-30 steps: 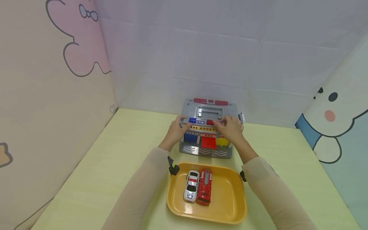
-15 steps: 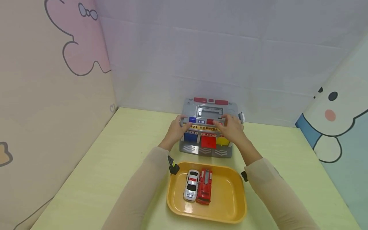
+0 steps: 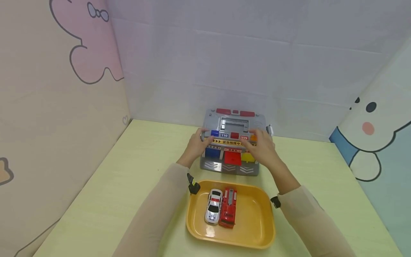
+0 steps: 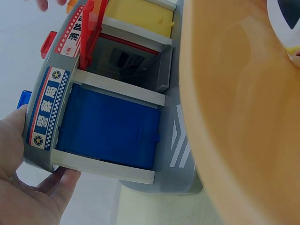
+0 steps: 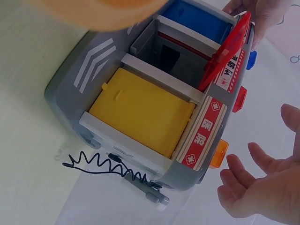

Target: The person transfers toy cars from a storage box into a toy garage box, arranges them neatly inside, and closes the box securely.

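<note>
A grey toy rescue station (image 3: pixel 207 166) stands at the back of the table, with blue (image 4: pixel 112 126), red (image 5: pixel 229 49) and yellow (image 5: pixel 143 110) garage doors. The red door is swung up and its bay lies exposed; the other two doors are down. My left hand (image 3: pixel 195 146) grips the station's left end, thumb by the blue roof button (image 4: pixel 24 98) and fingers at the side. Close to the orange button (image 5: pixel 219 154), my right hand (image 3: pixel 265 150) hovers with loosely bent fingers. The right wrist view shows a gap between them.
In front of the station sits a yellow tray (image 3: pixel 252 217). A white police car (image 3: pixel 213 207) and a red fire truck (image 3: pixel 228 208) lie side by side in it. A coiled black cord (image 5: pixel 103 164) hangs at the station's right side. A wall stands behind.
My right hand has moved to the right, off the red button, which now shows along with the orange one. The left hand and the station stay put.
</note>
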`<state>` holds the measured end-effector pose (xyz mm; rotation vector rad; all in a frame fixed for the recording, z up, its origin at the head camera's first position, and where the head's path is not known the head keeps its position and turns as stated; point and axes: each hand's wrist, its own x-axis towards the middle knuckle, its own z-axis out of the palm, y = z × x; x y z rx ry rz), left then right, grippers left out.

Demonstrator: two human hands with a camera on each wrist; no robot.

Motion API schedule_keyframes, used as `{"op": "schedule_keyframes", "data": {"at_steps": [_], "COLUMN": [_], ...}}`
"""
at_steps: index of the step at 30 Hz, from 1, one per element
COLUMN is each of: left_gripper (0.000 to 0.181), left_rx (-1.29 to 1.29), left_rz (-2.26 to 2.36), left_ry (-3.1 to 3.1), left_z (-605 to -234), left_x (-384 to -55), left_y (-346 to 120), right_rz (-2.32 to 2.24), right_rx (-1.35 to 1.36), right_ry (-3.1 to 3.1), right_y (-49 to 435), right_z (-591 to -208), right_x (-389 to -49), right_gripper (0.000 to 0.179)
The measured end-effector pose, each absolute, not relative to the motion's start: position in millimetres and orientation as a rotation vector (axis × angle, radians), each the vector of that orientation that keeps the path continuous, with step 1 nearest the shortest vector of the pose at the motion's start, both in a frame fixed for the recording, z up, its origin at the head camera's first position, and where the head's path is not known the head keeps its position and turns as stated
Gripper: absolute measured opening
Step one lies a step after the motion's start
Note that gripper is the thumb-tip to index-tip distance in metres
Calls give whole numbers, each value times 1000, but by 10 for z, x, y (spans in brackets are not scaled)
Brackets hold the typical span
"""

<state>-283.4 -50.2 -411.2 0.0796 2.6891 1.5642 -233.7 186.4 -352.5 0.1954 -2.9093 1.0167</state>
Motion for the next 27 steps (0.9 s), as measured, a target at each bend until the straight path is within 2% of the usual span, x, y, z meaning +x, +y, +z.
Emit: {"op": "schedule_keyframes", "data": {"at_steps": [11, 18, 27], "left_gripper": [51, 52, 50], "left_rx": [83, 64, 75], "left_rz": [1574, 1552, 1571], "left_ry": [2690, 2699, 2679], "left_z": [-4099, -4100, -4084], "left_x": [-2824, -2819, -2822], "left_y": [-513, -512, -513], "right_rz": [1107, 1203, 1194], "right_rx": [288, 385, 379], "right_ry": [-2929, -2905, -2981], "right_y": [1900, 1899, 1944], "right_z": [-3524, -3557, -3602], "right_x": [-2104, -1895, -1614], "right_gripper": [64, 57, 56]}}
